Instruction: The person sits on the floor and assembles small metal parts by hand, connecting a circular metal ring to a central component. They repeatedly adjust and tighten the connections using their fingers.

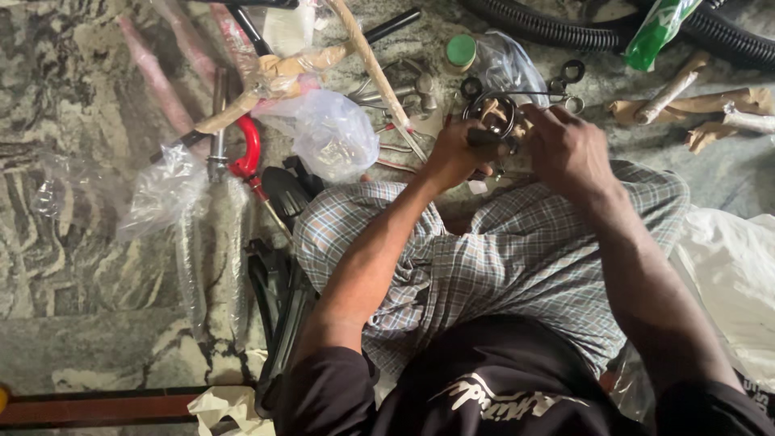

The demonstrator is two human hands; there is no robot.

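Both my hands meet above my knees over a small black metal ring part (490, 111). My left hand (452, 153) grips a dark handle or clamp at the ring's lower side. My right hand (565, 145) is closed on the ring's right side, fingers curled over it. What exactly sits between the fingers is hidden. I sit cross-legged in checked cloth (500, 258) on a marbled stone floor (73, 202).
A red bicycle frame (246, 149) wrapped in plastic and brown paper lies at left. A clear plastic bag (331, 133), loose spanners (395, 93), a green-capped jar (461, 51), black corrugated hose (549, 28), paper-wrapped parts (702, 109) and a white bag (731, 266) surround me.
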